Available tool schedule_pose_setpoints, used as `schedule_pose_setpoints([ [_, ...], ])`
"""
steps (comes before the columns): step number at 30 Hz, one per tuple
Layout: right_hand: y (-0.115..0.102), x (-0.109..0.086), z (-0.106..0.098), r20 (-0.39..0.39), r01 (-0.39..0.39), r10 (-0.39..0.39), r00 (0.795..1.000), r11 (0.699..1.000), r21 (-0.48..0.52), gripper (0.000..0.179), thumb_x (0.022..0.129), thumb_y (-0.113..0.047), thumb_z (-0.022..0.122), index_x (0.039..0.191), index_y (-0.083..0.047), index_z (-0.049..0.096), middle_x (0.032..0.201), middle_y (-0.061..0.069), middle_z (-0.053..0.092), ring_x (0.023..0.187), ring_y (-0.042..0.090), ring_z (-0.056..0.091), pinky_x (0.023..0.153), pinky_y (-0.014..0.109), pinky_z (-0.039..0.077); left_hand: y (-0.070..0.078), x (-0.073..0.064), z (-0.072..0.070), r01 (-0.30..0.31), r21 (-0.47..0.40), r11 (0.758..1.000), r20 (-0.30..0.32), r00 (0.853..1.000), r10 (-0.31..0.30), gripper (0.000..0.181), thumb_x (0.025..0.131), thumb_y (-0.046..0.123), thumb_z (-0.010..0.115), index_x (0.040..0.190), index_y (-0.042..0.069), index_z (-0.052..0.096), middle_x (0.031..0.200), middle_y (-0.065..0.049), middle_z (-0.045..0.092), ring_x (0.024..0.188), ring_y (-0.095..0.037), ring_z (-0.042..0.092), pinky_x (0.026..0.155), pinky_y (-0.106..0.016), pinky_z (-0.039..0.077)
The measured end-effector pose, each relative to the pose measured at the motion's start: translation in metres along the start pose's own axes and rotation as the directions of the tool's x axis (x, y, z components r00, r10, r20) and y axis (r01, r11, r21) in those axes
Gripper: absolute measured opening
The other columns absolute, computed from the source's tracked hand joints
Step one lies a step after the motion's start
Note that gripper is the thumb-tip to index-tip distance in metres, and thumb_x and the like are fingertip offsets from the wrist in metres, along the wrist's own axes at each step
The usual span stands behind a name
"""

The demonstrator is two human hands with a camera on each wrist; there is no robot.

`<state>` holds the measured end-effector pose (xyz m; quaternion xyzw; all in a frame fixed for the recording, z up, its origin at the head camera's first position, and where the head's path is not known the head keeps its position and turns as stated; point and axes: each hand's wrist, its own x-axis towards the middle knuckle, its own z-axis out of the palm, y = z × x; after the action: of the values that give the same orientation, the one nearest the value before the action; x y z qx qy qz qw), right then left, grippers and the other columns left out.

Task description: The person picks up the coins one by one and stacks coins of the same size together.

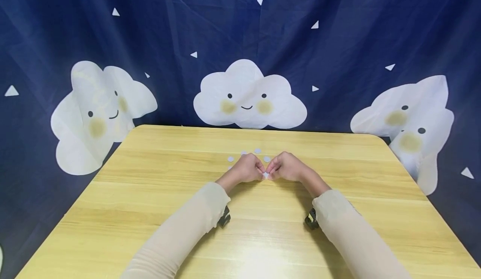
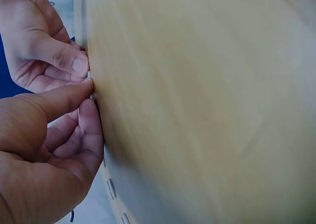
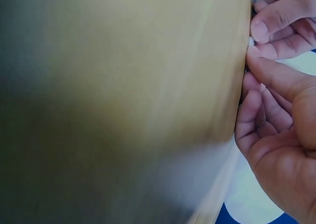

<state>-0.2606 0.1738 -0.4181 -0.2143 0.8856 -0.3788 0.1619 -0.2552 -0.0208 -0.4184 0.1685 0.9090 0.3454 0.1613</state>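
A small white disc (image 1: 266, 175) lies at table level between the fingertips of both hands. My left hand (image 1: 248, 168) pinches its left side, and my right hand (image 1: 286, 166) pinches the right side. From the left wrist, just a thin pale edge of the disc (image 2: 89, 75) shows between the thumbs. The fingers largely cover it in the right wrist view too. Around the left hand and behind the two hands, several similar discs lie flat in a curved arrangement, among them one at the left (image 1: 231, 158) and another behind the right fingertips (image 1: 267, 158).
The light wooden table (image 1: 150, 212) spreads out on every side of the hands. Beyond its far edge hangs a dark blue curtain (image 1: 169, 28) with smiling clouds and small white triangles. Black wrist mounts (image 1: 311, 219) sit under the sleeves.
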Motion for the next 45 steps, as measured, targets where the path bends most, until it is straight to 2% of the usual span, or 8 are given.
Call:
schedule_pose_setpoints([
  [10,-0.002,-0.009,0.005,0.007,0.076,-0.076,0.997,0.996,-0.045,0.009,0.081,0.0,0.083,0.089,-0.002,0.078,0.08,0.001,0.076,0.075,0.009,0.069,0.073,0.026,0.056,-0.004,-0.007,0.0,-0.043,-0.03,0.999,0.035,0.998,0.044,0.01,0.083,0.003,0.082,0.087,0.009,0.076,0.076,0.002,0.069,0.07,-0.01,0.059,0.066,-0.022,0.051],
  [16,-0.001,-0.012,0.009,0.01,0.134,-0.134,0.991,0.99,-0.048,0.009,0.081,0.001,0.083,0.088,-0.002,0.078,0.081,0.002,0.076,0.075,0.01,0.07,0.073,0.025,0.058,-0.006,-0.01,0.002,-0.07,-0.002,0.998,0.043,0.997,0.07,0.01,0.083,0.004,0.083,0.086,0.01,0.075,0.075,0.004,0.068,0.07,-0.009,0.06,0.066,-0.021,0.051],
  [35,-0.01,-0.024,0.016,0.072,0.179,-0.176,0.982,0.983,-0.039,0.009,0.082,0.004,0.08,0.089,-0.002,0.077,0.082,0.001,0.076,0.075,0.009,0.07,0.075,0.024,0.058,-0.005,-0.031,0.003,-0.1,-0.014,0.995,0.073,0.992,0.101,0.01,0.083,0.004,0.083,0.087,0.008,0.075,0.076,0.004,0.067,0.071,-0.01,0.061,0.066,-0.021,0.052],
  [45,-0.011,-0.028,0.019,0.083,0.217,-0.214,0.973,0.976,-0.031,0.011,0.082,0.005,0.079,0.09,-0.001,0.077,0.084,0.002,0.076,0.076,0.008,0.069,0.076,0.023,0.058,-0.005,-0.038,0.006,-0.102,-0.022,0.995,0.062,0.993,0.103,0.01,0.083,0.004,0.083,0.087,0.008,0.075,0.077,0.004,0.067,0.071,-0.01,0.059,0.065,-0.022,0.052],
])
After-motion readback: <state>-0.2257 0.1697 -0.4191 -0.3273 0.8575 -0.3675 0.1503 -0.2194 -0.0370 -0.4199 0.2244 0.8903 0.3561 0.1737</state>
